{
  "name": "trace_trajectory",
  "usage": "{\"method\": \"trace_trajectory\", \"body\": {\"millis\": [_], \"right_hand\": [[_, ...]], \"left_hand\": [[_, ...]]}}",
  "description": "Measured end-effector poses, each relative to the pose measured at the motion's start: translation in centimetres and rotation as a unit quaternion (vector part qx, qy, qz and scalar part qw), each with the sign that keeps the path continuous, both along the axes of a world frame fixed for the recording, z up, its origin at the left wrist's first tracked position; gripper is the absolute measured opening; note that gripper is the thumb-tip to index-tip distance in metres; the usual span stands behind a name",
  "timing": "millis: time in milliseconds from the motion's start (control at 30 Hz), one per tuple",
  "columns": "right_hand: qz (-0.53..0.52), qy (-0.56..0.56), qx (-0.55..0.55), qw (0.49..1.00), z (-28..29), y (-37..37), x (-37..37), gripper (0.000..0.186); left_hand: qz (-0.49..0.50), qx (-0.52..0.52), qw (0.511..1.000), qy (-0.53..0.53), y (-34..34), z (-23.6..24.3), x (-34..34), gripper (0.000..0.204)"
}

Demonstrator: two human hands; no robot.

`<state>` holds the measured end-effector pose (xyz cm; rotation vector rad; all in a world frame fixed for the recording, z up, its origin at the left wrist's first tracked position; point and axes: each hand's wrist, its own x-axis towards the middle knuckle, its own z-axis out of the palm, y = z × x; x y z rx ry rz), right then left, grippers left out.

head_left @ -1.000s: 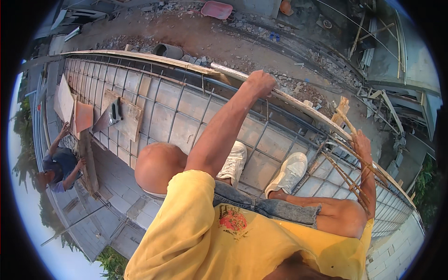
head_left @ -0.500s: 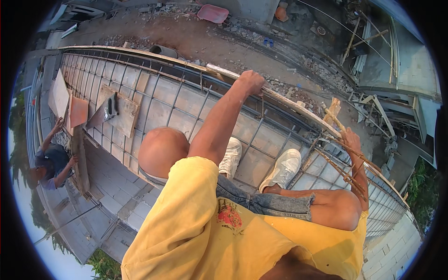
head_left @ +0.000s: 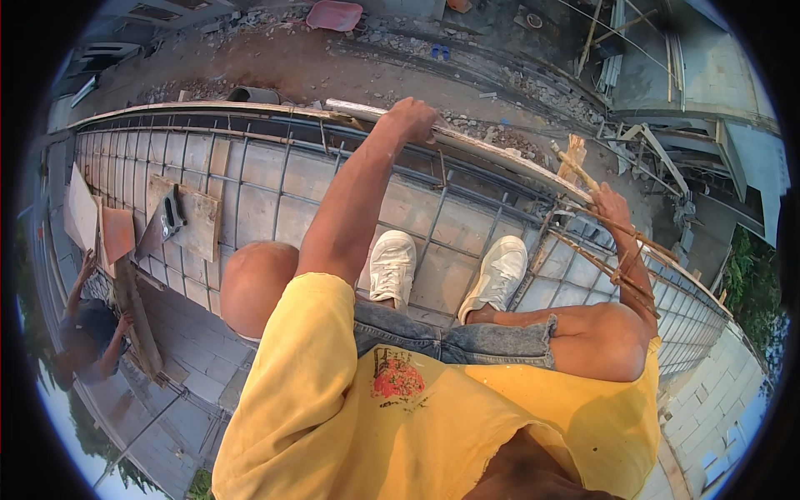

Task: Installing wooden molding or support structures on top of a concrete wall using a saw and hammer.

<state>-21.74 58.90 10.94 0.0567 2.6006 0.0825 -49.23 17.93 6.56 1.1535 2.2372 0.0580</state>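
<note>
A long, narrow wooden board (head_left: 500, 160) runs along the far edge of a trough-shaped form. My left hand (head_left: 408, 121) is closed over it near its left end, the arm stretched out. At the board's right part, my right hand (head_left: 612, 205) is closed where a thin wooden stick (head_left: 572, 162) meets the fingers; its palm side is hidden. Beside the stick stands a splintered wood piece (head_left: 573, 156). Rusty tie wires or rods (head_left: 602, 260) lie across my right forearm. Below the board is a grid of steel bars (head_left: 279, 187), with my white shoes (head_left: 392, 267) among them.
A handsaw (head_left: 172, 212) lies on a plywood piece (head_left: 207, 227) to the left. Another person (head_left: 90, 333) is at the left, beside upright boards. Beyond the board the ground drops lower, with rubble and a pink tub (head_left: 333, 15). Block walls (head_left: 708, 425) stand at the right.
My view has swung a little to the right, so the scene sits further left. Both hands keep their places at the board, and my left shoe shows more fully.
</note>
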Motion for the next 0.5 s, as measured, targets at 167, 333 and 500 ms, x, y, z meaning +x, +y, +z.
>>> {"method": "trace_trajectory", "body": {"millis": [167, 333, 500], "right_hand": [[0.013, 0.027, -0.019, 0.999, -0.2, -0.4, -1.1, 0.018], [-0.022, 0.015, -0.050, 0.998, 0.2, 1.2, 0.6, 0.029], [-0.166, -0.030, -0.084, 0.982, 9.8, 2.0, -0.5, 0.037]], "left_hand": [[-0.013, 0.010, 1.000, -0.026, -0.9, 1.8, -0.9, 0.039], [-0.032, -0.009, 0.999, -0.025, -0.6, 2.5, 0.2, 0.045], [-0.035, 0.001, 0.999, -0.027, -1.2, 2.0, -0.3, 0.043]]}}
